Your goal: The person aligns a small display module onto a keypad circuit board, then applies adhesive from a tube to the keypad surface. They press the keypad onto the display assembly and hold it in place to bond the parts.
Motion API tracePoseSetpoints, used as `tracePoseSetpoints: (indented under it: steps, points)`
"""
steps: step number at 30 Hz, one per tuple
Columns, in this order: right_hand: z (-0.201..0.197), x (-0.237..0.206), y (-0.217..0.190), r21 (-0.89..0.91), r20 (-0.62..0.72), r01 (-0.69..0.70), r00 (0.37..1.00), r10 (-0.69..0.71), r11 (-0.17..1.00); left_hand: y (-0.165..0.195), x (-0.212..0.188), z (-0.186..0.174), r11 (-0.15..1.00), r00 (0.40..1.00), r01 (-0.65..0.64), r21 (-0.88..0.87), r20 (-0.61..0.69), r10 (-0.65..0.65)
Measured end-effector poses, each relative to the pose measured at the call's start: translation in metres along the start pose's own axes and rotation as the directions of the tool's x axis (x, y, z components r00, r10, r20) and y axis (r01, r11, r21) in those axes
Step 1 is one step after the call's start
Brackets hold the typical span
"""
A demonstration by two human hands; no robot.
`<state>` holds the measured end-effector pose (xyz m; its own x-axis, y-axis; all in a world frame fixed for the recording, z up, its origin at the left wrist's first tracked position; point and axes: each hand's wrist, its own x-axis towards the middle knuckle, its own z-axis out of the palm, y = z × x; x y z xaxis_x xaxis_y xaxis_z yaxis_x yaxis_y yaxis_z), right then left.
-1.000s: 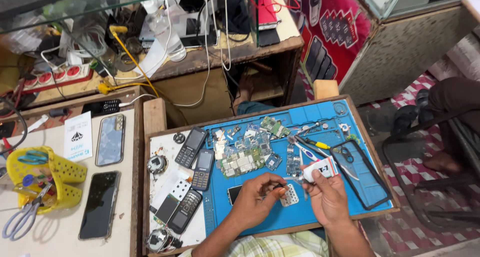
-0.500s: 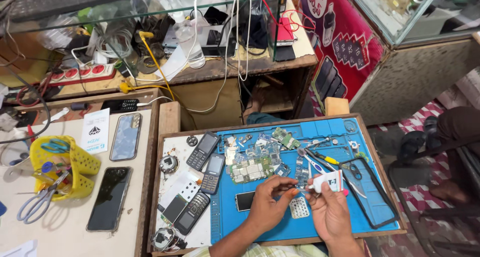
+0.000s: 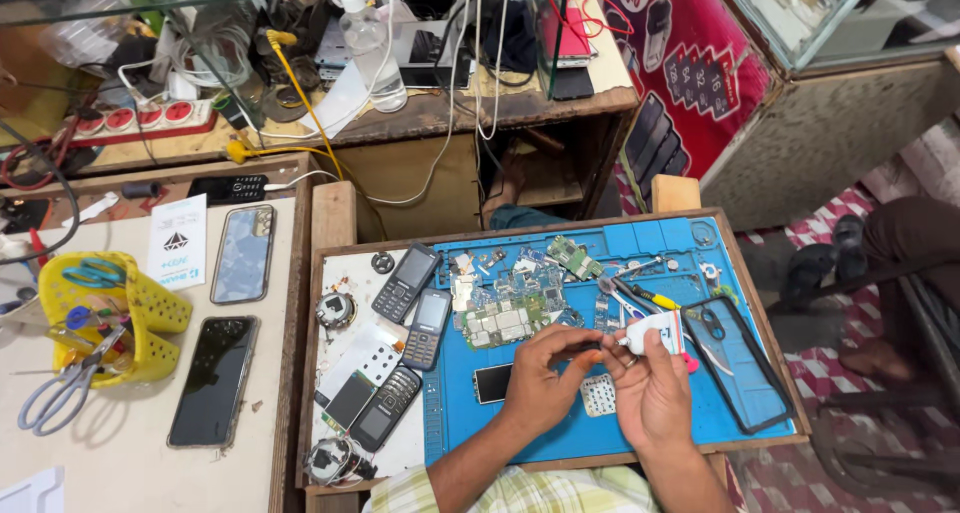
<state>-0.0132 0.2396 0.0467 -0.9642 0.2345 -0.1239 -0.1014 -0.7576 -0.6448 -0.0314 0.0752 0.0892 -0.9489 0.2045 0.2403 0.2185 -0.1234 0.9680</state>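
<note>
Glue from the tube (image 3: 655, 331) pinched in your right hand (image 3: 652, 393) could smear the mat (image 3: 560, 428); your left hand (image 3: 540, 378) grips a thin tool (image 3: 583, 349).

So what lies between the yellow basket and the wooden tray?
Head view: two smartphones, one dark-screened, one lighter, on the white table between basket and tray.

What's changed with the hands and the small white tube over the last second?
The right hand lifted the small white tube off the blue mat and brought it in toward the left hand, which now holds a thin dark tool at the tube's tip. The loose keypad now lies bare below them. The phones and circuit boards stayed put.
</note>
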Motion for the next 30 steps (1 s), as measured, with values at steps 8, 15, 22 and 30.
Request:
tracePoseSetpoints:
  steps: [8,15,22,30]
  points:
    - [0.011,0.001,0.002,-0.011,0.028,0.041,0.999,-0.041,0.999,0.01,0.002,-0.004,0.986,0.994,-0.109,0.129,-0.003,0.111]
    - [-0.001,-0.008,0.006,0.017,0.033,-0.008,0.999,0.007,1.0,0.003,-0.004,-0.006,0.976,0.994,-0.101,0.192,-0.011,0.105]
    - [0.004,-0.008,0.004,0.046,0.01,-0.044,0.999,0.044,0.998,0.002,-0.003,-0.006,0.974,0.99,-0.139,0.177,-0.003,0.142]
    - [-0.002,-0.009,0.004,0.047,0.018,-0.048,0.999,0.047,0.998,-0.004,-0.007,-0.007,0.971,0.989,-0.151,0.184,0.017,0.15]
